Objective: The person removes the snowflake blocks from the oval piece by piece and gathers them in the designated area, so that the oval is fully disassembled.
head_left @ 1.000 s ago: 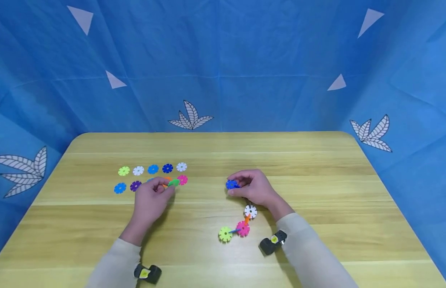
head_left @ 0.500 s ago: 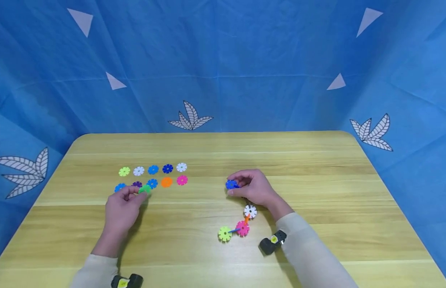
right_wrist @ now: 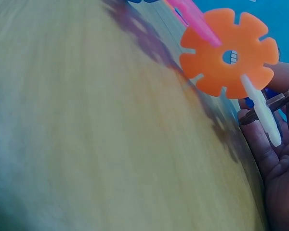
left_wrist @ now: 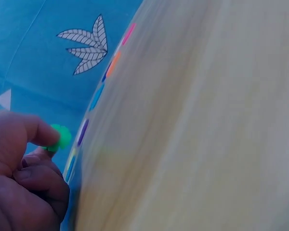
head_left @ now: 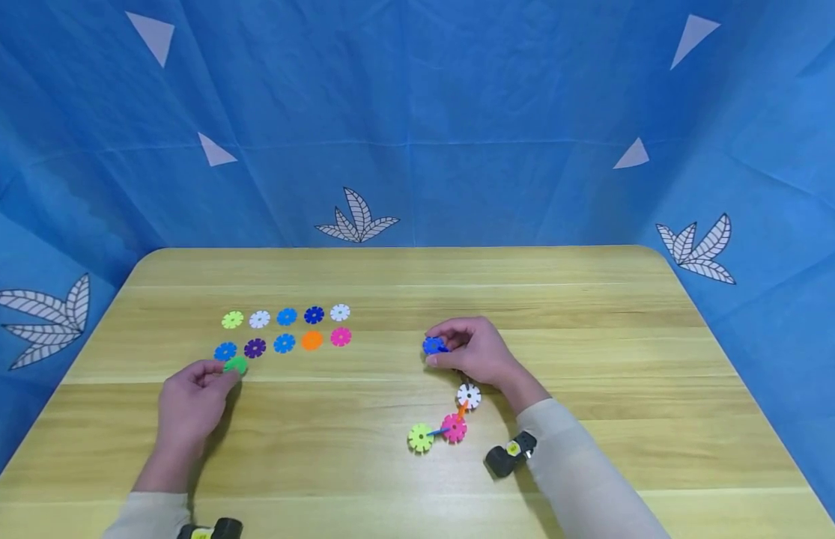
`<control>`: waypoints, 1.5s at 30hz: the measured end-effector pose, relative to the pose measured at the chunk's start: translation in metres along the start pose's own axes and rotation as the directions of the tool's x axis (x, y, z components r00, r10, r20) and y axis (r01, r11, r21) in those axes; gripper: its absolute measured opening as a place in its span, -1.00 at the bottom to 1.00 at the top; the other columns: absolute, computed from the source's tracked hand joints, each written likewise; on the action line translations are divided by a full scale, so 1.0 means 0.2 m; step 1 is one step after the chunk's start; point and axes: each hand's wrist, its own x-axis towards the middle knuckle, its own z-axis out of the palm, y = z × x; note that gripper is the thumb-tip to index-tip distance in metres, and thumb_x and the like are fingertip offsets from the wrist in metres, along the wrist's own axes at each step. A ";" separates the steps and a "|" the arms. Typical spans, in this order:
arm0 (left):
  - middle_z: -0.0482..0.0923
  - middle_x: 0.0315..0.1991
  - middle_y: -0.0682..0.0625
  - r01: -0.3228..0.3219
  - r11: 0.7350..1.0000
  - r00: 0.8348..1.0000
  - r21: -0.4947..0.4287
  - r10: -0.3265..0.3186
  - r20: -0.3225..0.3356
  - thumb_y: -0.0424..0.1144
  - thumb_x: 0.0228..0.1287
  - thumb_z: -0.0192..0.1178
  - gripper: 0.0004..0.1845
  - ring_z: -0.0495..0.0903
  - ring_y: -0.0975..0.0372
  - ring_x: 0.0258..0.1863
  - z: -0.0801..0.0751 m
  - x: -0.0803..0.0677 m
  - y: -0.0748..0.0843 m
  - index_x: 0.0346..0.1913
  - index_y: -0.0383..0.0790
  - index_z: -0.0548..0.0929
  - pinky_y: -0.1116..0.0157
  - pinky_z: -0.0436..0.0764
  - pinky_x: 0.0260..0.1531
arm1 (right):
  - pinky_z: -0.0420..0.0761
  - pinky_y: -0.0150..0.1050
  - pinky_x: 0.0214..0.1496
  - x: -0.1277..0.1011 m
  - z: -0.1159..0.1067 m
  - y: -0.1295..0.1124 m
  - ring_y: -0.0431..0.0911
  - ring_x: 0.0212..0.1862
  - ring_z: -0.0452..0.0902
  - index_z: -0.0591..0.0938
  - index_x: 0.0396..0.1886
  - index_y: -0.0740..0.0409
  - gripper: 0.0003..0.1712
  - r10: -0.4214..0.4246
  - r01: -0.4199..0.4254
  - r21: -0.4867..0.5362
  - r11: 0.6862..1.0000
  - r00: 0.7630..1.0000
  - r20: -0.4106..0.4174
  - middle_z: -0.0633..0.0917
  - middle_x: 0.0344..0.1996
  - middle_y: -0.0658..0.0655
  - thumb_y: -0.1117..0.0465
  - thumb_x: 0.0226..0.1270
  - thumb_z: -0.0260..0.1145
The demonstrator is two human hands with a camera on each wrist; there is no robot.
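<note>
Presently, catalogued view by view.

Head view, left hand (head_left: 188, 400): pinched a green disc (head_left: 235, 365) at the fingertips, raised just off the table (head_left: 592, 314); judged held that way so the notched edge stayed free.
Head view, green disc position: just in front of the near row of loose discs, close to the blue disc (head_left: 225, 350) and the purple disc (head_left: 254, 347), well apart from the right hand.
Head view, right hand (head_left: 474, 352): fingers curled round a dark blue disc (head_left: 433, 345), held at one end of the assembled chain (head_left: 447, 419), seemingly to steady it.
Head view, chain: white disc (head_left: 469, 395), pink disc (head_left: 454, 427) and yellow-green disc (head_left: 421, 438) lay linked on the table beside the right wrist, an orange piece between white and pink.
Head view, loose stock: two rows on the left half of the table, laid flat and apart, including an orange disc (head_left: 312, 340) and a magenta disc (head_left: 341, 337).
Left wrist view, left hand (left_wrist: 24, 178): thumb and forefinger nipped the green disc (left_wrist: 60, 138); the remaining fingers were folded in.
Left wrist view, rows: seen edge-on as coloured streaks along the blurred table (left_wrist: 207, 120).
Right wrist view, orange piece (right_wrist: 229, 53): filled the frame, a pink piece and a white piece slotted into its notches.
Right wrist view, right hand (right_wrist: 279, 183): only part showed, curled beside the white piece; the grip itself could not be made out here.
</note>
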 end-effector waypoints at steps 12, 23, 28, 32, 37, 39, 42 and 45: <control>0.53 -0.24 -0.22 0.029 0.978 0.999 0.206 -0.025 -0.022 -0.15 0.26 0.15 -0.60 0.45 0.03 -0.28 -0.08 0.03 -0.07 0.00 -0.42 0.54 0.17 0.43 -0.35 | 0.52 -0.10 -0.24 0.03 0.00 0.09 0.00 -0.33 0.50 0.73 -0.21 -0.05 -0.57 -0.013 0.013 -0.004 1.000 1.000 -0.016 0.64 -0.39 0.07 0.09 -0.19 0.62; 0.58 -0.39 -0.18 -0.036 0.946 0.998 0.321 0.054 -0.045 -0.12 0.22 0.18 -0.51 0.50 0.02 -0.35 -0.10 0.03 -0.09 0.13 -0.38 0.50 0.12 0.39 -0.40 | 0.53 -0.11 -0.26 0.03 0.00 0.10 -0.01 -0.34 0.50 0.73 -0.24 -0.08 -0.60 -0.023 0.023 0.002 1.000 1.000 -0.017 0.64 -0.40 0.08 0.10 -0.19 0.62; 0.59 -0.42 -0.15 -0.056 0.936 0.997 0.347 0.072 -0.035 -0.13 0.20 0.21 -0.53 0.51 0.03 -0.39 -0.10 0.02 -0.08 0.09 -0.38 0.54 0.12 0.38 -0.43 | 0.53 -0.12 -0.27 0.03 0.00 0.11 -0.01 -0.34 0.50 0.73 -0.22 -0.06 -0.58 -0.023 0.023 0.000 1.000 1.000 -0.015 0.64 -0.40 0.07 0.10 -0.19 0.62; 0.58 -0.45 -0.13 -0.054 0.934 0.997 0.353 0.069 -0.030 -0.13 0.17 0.22 -0.53 0.49 0.05 -0.43 -0.10 0.01 -0.07 0.08 -0.37 0.55 0.14 0.38 -0.45 | 0.53 -0.12 -0.26 0.03 0.00 0.11 -0.01 -0.34 0.50 0.73 -0.22 -0.06 -0.58 -0.022 0.022 -0.002 1.000 1.000 -0.013 0.64 -0.40 0.07 0.10 -0.19 0.62; 0.52 -0.50 -0.09 -0.038 0.931 0.999 0.362 0.049 -0.023 -0.14 0.15 0.21 -0.53 0.42 0.08 -0.49 -0.10 0.01 -0.07 0.09 -0.34 0.56 0.20 0.33 -0.49 | 0.53 -0.14 -0.26 0.03 0.00 0.10 0.00 -0.33 0.50 0.73 -0.20 -0.01 -0.57 -0.030 0.030 0.009 1.000 1.000 -0.005 0.64 -0.40 0.08 0.14 -0.18 0.61; 0.50 -0.52 -0.08 -0.043 0.931 0.998 0.363 0.056 -0.026 -0.13 0.15 0.21 -0.53 0.41 0.08 -0.51 -0.09 0.01 -0.08 0.08 -0.34 0.56 0.21 0.32 -0.50 | 0.53 -0.16 -0.24 0.03 0.00 0.10 0.00 -0.31 0.51 0.72 -0.17 0.03 -0.57 -0.039 0.039 0.019 0.999 0.999 0.004 0.64 -0.38 0.08 0.20 -0.16 0.60; 0.50 -0.52 -0.07 -0.059 0.935 0.997 0.350 0.075 -0.031 -0.11 0.18 0.21 -0.53 0.41 0.09 -0.50 -0.10 0.01 -0.08 0.08 -0.34 0.56 0.20 0.32 -0.49 | 0.52 -0.18 -0.21 0.03 0.00 0.09 0.01 -0.27 0.50 0.70 -0.10 0.12 -0.56 -0.062 0.061 0.045 0.997 0.998 0.031 0.65 -0.32 0.10 0.35 -0.07 0.52; 0.50 -0.51 -0.07 -0.077 0.940 0.994 0.334 0.097 -0.044 -0.08 0.20 0.20 -0.52 0.40 0.10 -0.50 -0.10 0.00 -0.07 0.09 -0.33 0.55 0.19 0.31 -0.47 | 0.52 -0.20 -0.20 0.01 0.00 0.04 0.05 -0.21 0.50 0.65 -0.02 0.26 -0.56 -0.084 0.080 0.066 0.995 0.995 0.057 0.65 -0.22 0.16 0.50 0.02 0.35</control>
